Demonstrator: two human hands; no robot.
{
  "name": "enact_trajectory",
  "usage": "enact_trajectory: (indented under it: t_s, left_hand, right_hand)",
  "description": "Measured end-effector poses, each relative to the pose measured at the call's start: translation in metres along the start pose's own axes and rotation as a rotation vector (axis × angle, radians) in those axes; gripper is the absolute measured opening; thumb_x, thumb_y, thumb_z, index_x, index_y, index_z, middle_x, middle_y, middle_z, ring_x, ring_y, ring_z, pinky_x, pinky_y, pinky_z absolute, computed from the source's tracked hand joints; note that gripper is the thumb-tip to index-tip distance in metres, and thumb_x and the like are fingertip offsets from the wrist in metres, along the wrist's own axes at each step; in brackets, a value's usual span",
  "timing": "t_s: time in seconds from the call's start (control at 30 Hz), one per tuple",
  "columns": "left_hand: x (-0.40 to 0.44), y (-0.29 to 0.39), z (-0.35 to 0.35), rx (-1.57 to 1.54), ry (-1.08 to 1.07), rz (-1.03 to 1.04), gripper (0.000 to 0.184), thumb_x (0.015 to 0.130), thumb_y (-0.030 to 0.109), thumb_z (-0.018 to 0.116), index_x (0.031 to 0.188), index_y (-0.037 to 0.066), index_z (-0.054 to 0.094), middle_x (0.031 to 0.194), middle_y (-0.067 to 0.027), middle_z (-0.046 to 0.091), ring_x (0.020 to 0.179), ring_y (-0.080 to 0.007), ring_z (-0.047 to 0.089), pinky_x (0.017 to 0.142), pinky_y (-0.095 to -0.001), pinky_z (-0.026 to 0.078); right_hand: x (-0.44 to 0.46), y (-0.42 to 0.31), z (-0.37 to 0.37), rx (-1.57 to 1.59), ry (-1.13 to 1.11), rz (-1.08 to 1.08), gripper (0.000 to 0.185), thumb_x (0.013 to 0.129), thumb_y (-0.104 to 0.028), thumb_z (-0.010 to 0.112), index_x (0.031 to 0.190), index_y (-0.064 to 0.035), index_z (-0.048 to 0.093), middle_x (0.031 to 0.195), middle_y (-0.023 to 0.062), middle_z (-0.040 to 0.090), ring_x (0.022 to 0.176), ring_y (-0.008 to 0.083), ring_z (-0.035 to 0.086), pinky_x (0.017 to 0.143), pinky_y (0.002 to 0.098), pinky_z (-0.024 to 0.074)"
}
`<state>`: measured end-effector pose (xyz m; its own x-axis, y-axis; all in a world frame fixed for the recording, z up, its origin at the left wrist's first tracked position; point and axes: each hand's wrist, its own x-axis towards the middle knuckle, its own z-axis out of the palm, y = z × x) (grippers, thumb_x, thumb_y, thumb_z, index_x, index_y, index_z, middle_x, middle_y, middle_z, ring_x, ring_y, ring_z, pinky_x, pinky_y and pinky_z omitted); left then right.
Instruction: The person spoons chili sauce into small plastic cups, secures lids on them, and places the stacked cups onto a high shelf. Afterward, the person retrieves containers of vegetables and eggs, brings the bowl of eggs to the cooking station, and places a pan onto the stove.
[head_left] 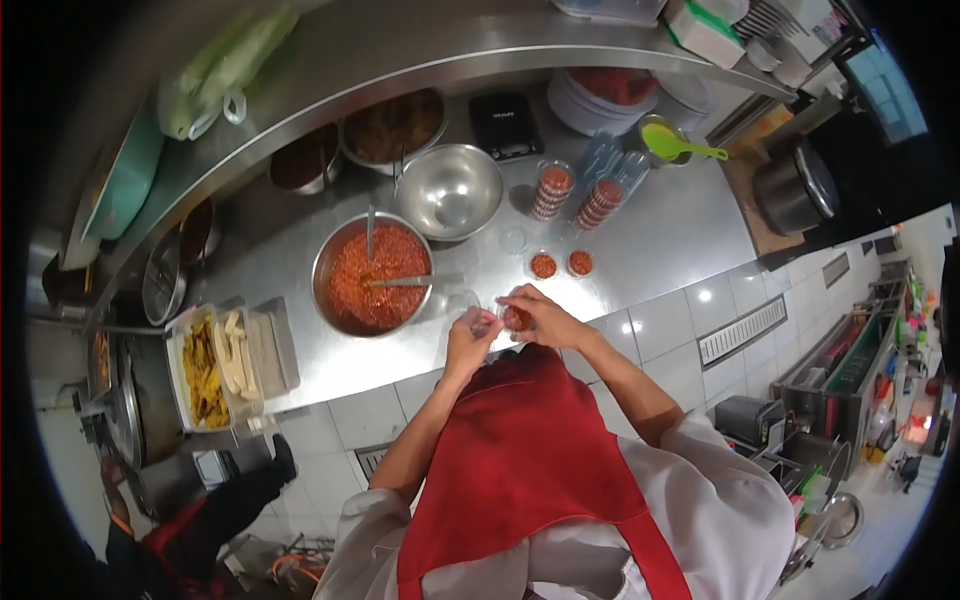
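1. Counter (660, 240): steel.
2. Pot (320, 272): steel, holding red sauce (375, 260) and two utensils.
3. Bowl (450, 200): steel, beside pot.
4. Right hand (544, 318): fingers clamped on cup.
5. Left hand (474, 336): fingertips together; grip, cannot tell.
6. Cup (515, 319): clear, red-filled, between hands, near counter's edge.

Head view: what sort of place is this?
Most likely a commercial kitchen: a long stainless-steel counter holds a wide round steel bowl of chunky red sauce and stacked small clear cups of similar red food.
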<state>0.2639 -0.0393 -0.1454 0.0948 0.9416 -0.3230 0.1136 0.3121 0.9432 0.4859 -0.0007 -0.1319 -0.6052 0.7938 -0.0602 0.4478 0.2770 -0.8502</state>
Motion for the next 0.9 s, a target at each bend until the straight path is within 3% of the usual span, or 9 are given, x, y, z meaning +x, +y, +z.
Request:
enact_trajectory:
  t_s: [0.17, 0.27, 0.37, 0.47, 0.57, 0.67, 0.83, 0.9]
  left_hand:
    - [0.005, -0.008, 0.019, 0.226, 0.277, 0.004, 0.029, 0.079, 0.016, 0.085, 0.093, -0.002, 0.068, 0.077, -0.0089, 0.070, 0.070, -0.0164, 0.067, 0.065, -0.0318, 0.053]
    - [0.007, -0.004, 0.024, 0.218, 0.315, -0.062, 0.026, 0.078, 0.014, 0.084, 0.090, -0.003, 0.069, 0.077, -0.0105, 0.072, 0.069, -0.0183, 0.068, 0.065, -0.0327, 0.054]
    - [0.007, -0.002, 0.024, 0.113, 0.296, -0.081, 0.023, 0.079, 0.012, 0.082, 0.089, -0.004, 0.070, 0.077, -0.0106, 0.072, 0.068, -0.0175, 0.068, 0.061, -0.0345, 0.054]
    - [0.012, -0.017, 0.020, 0.081, 0.273, -0.058, 0.021, 0.079, 0.010, 0.084, 0.090, 0.000, 0.069, 0.081, -0.0072, 0.071, 0.072, -0.0149, 0.066, 0.065, -0.0277, 0.052]
    - [0.008, 0.001, 0.010, -0.153, 0.131, -0.281, 0.019, 0.083, 0.011, 0.081, 0.093, 0.000, 0.069, 0.081, -0.0077, 0.069, 0.073, -0.0176, 0.069, 0.063, -0.0310, 0.054]
    - [0.000, 0.032, 0.004, -0.478, -0.052, -0.451, 0.015, 0.085, 0.012, 0.078, 0.094, 0.004, 0.069, 0.078, -0.0051, 0.068, 0.071, -0.0169, 0.068, 0.056, -0.0338, 0.053]
    - [0.011, 0.033, 0.008, -0.491, -0.077, -0.564, 0.014, 0.088, 0.015, 0.076, 0.095, 0.005, 0.069, 0.080, -0.0040, 0.068, 0.077, -0.0187, 0.069, 0.062, -0.0364, 0.055]
    - [0.017, 0.027, 0.010, -0.399, -0.021, -0.544, 0.014, 0.088, 0.015, 0.075, 0.094, 0.005, 0.069, 0.080, -0.0041, 0.069, 0.077, -0.0192, 0.069, 0.063, -0.0372, 0.055]
  right_hand:
    - [0.001, -0.008, -0.001, 0.049, 0.014, 0.029, 0.082, 0.079, -0.003, 0.083, 0.152, -0.0104, 0.046, 0.132, 0.0137, 0.052, 0.108, 0.0302, 0.060, 0.093, 0.0381, 0.0539]
    - [-0.006, 0.000, 0.003, 0.207, 0.061, 0.149, 0.066, 0.086, -0.006, 0.077, 0.147, -0.0101, 0.054, 0.121, 0.0140, 0.058, 0.100, 0.0290, 0.063, 0.087, 0.0360, 0.0547]
    - [0.005, 0.036, 0.029, 0.073, 0.322, 0.006, 0.041, 0.092, -0.007, 0.069, 0.133, -0.0090, 0.068, 0.106, 0.0128, 0.063, 0.095, 0.0244, 0.064, 0.083, 0.0330, 0.0540]
    - [0.012, 0.027, 0.033, 0.030, 0.465, -0.042, 0.024, 0.096, -0.007, 0.064, 0.117, -0.0036, 0.076, 0.083, 0.0088, 0.065, 0.078, 0.0186, 0.066, 0.069, 0.0316, 0.0547]
    - [0.014, 0.008, 0.018, 0.476, 0.247, 0.468, 0.020, 0.096, -0.007, 0.065, 0.110, 0.0016, 0.076, 0.069, 0.0062, 0.063, 0.057, 0.0154, 0.060, 0.056, 0.0308, 0.0520]
    - [0.015, -0.003, -0.012, 0.752, 0.165, 0.624, 0.018, 0.092, -0.007, 0.068, 0.097, 0.0093, 0.073, 0.058, 0.0083, 0.063, 0.045, 0.0147, 0.059, 0.045, 0.0297, 0.0487]
    - [0.026, 0.013, -0.035, 0.896, 0.003, 0.733, 0.019, 0.093, -0.013, 0.075, 0.107, -0.0002, 0.071, 0.078, 0.0006, 0.062, 0.064, 0.0080, 0.054, 0.055, 0.0255, 0.0501]
    - [0.027, 0.024, -0.022, 0.918, 0.024, 0.733, 0.017, 0.094, -0.013, 0.074, 0.105, -0.0012, 0.071, 0.074, -0.0003, 0.060, 0.062, 0.0079, 0.053, 0.054, 0.0255, 0.0500]
